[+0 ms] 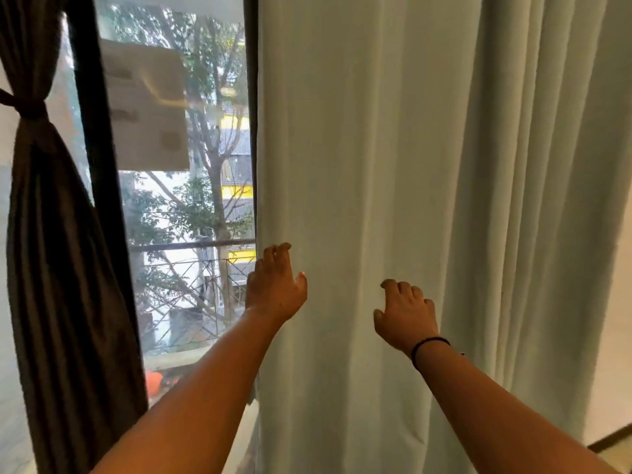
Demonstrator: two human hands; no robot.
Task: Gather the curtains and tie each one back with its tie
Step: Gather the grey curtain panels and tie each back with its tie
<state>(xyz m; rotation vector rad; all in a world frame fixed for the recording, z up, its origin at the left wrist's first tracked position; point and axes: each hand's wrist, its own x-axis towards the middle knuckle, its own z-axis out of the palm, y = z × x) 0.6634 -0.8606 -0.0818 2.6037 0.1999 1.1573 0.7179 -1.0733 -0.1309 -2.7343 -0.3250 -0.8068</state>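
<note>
With the left hand [275, 285] curled round the pale curtain [376, 165]'s window-side edge and the right hand [405, 316] loosely bent against its face, holding nothing, folds could slip loose unevenly.

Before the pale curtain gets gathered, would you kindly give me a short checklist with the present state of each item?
1. Dark curtain bunched and bound by its tie: ok.
2. Left hand at the pale curtain's free edge, fingers curling round it: ok.
3. Right hand on the cloth: its fingers are curled against the curtain, but whether they pinch a fold: cannot tell.
4. Pale curtain gathered: not ok, it hangs spread across the window.
5. Tie for the pale curtain within reach: cannot tell, none shows in the head view.
</note>
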